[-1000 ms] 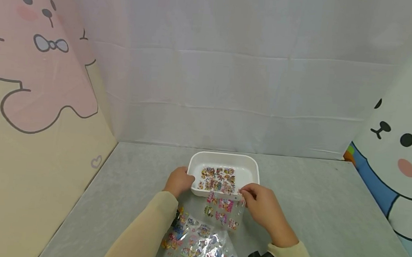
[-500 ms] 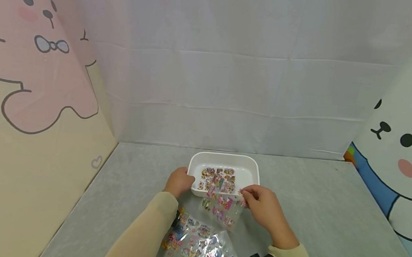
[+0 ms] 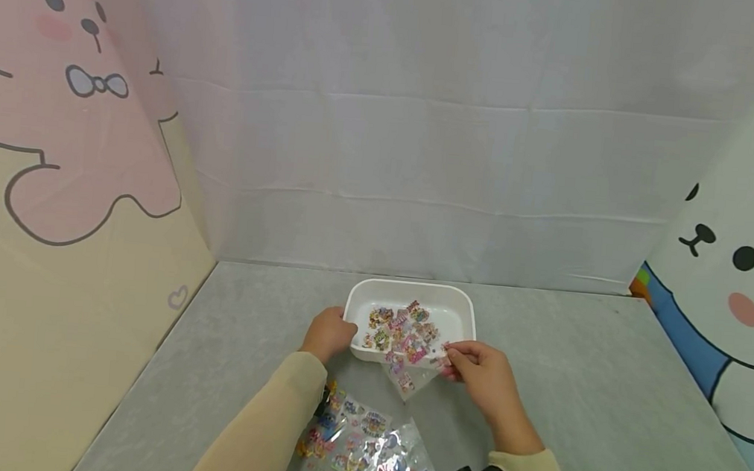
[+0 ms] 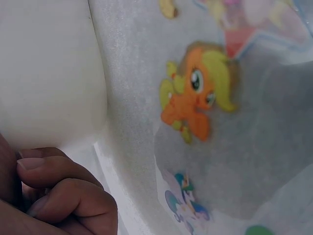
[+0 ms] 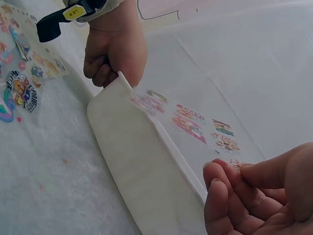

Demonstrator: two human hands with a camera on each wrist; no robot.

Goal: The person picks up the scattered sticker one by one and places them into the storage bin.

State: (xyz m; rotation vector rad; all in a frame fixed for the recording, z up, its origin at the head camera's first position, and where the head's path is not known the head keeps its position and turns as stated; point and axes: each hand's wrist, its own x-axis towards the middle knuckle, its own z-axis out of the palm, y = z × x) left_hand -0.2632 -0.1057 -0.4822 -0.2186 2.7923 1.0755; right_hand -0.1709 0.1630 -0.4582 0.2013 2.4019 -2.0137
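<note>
My left hand [image 3: 329,334] grips the left end of a white plastic tray [image 3: 451,309] on the table, thumb over the rim and fingers curled beneath. In the left wrist view its fingers [image 4: 73,196] tuck under the tray wall [image 4: 54,78]. My right hand [image 3: 482,376], at the front right corner of the tray, pinches the edge of a clear sticker sheet [image 3: 406,385] between thumb and fingertips. That sheet, with small colourful cartoon prints [image 5: 190,125], lies partly over the tray's inside, and one corner hangs over the front wall. Other prints inside the tray overlap with it visually.
In front of the tray, between my forearms, lie more shiny clear sticker sheets [image 3: 365,444] with cartoon characters, including an orange pony [image 4: 198,93]. The grey table [image 3: 560,379] meets a white curtain [image 3: 384,154] behind. Side walls carry cartoon animals.
The pinched sticker sheet has swung from hanging in front of the tray up and into it, with only a corner left over the front wall. The left hand keeps its grip.
</note>
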